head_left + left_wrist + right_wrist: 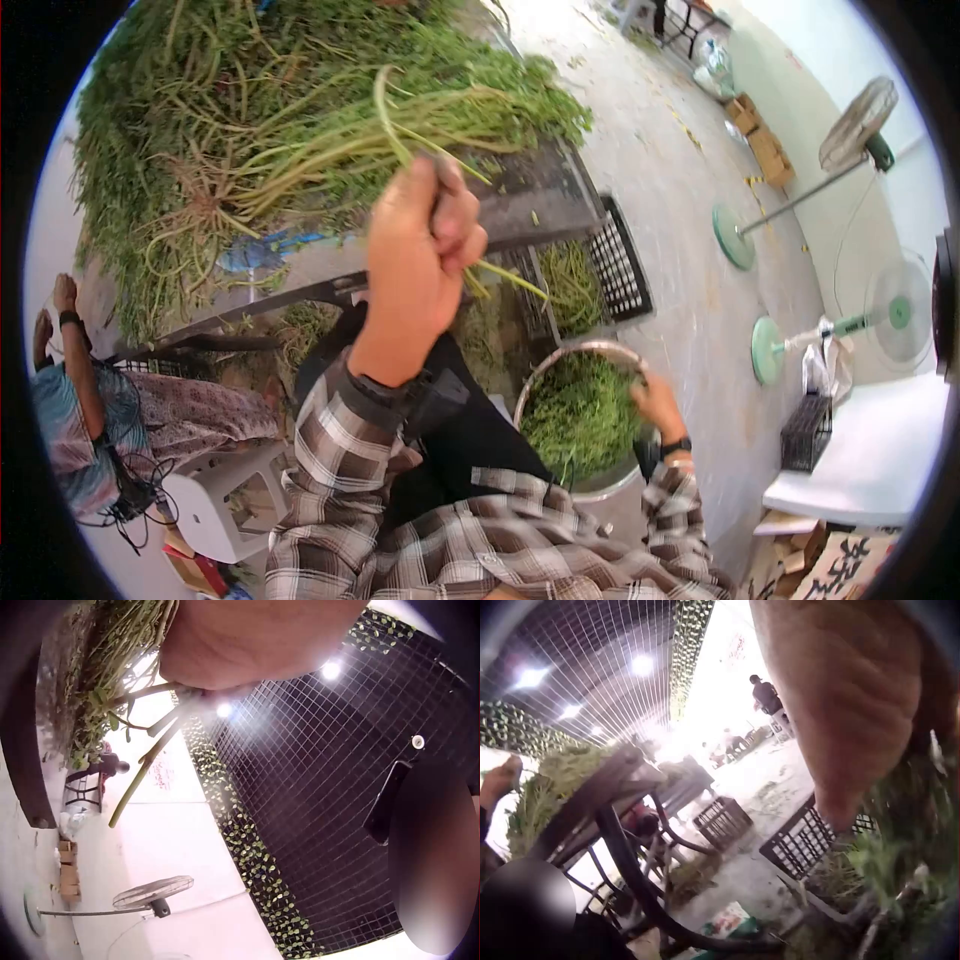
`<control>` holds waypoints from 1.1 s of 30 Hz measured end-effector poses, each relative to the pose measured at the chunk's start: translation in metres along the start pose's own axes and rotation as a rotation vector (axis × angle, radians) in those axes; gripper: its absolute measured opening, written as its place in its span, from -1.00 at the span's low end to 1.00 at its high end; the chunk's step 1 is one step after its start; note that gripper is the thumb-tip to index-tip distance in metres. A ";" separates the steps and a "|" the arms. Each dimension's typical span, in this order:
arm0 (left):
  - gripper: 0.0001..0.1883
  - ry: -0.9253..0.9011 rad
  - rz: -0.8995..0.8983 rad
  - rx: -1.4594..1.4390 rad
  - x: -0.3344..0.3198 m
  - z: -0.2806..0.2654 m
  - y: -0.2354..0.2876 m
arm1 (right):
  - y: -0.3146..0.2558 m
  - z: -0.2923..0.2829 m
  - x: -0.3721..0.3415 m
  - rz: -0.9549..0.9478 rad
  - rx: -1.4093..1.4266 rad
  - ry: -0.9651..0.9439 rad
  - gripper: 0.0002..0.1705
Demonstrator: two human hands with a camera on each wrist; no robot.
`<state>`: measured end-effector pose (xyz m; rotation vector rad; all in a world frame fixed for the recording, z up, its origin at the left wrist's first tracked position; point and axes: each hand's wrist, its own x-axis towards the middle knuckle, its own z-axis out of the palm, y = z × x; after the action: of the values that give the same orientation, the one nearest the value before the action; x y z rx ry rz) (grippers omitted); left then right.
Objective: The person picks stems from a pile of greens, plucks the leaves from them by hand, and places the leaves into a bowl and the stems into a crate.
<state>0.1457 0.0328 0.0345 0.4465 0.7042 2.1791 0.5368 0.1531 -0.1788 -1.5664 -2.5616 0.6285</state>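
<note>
My left hand (pixel 425 240) is raised in front of the table's edge, fingers curled round a few green plant stems (pixel 388 105). Cut stem ends (pixel 135 784) stick out below that hand in the left wrist view. Low on the right, my right hand (pixel 657 405) is at the rim of a round metal bucket (pixel 600 347), its fingertips over the leafy greens (pixel 580 420) inside. In the right wrist view the palm (pixel 847 697) shows above blurred greens, and the fingers are mostly hidden.
A large heap of long-stemmed greens (pixel 300 110) covers the table (pixel 520 200). A black crate (pixel 622 260) with stems stands beside the bucket. Two floor fans (pixel 860 125) stand at the right. Another person (pixel 150 410) is at the left, by a white stool (pixel 225 510).
</note>
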 end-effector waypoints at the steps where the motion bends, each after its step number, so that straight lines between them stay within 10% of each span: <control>1: -0.72 -0.039 -0.027 -0.003 0.000 -0.001 -0.003 | 0.016 0.012 -0.002 -0.132 -0.044 0.093 -0.62; 10: -0.71 -0.265 -0.256 0.193 -0.006 0.002 -0.013 | -0.186 -0.097 0.065 -0.190 0.800 -0.138 -0.72; 17: -0.69 -0.448 -0.383 0.285 -0.012 0.001 -0.010 | -0.303 -0.138 0.091 -0.587 1.363 -0.323 -0.56; 24: -0.77 -0.459 -0.409 0.319 -0.013 0.001 -0.008 | -0.319 -0.139 0.103 -0.533 1.253 -0.447 -0.68; 29: -0.81 -0.251 -0.328 0.376 -0.007 0.002 -0.003 | -0.309 -0.136 0.118 -0.647 0.644 0.253 -0.79; 33: -0.79 -0.216 -0.265 0.418 -0.010 0.002 -0.002 | -0.279 -0.150 0.151 -0.377 0.939 0.291 -0.81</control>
<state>0.1544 0.0271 0.0339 0.7457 1.0368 1.7039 0.2723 0.2190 0.0424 -0.7620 -1.8010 1.1903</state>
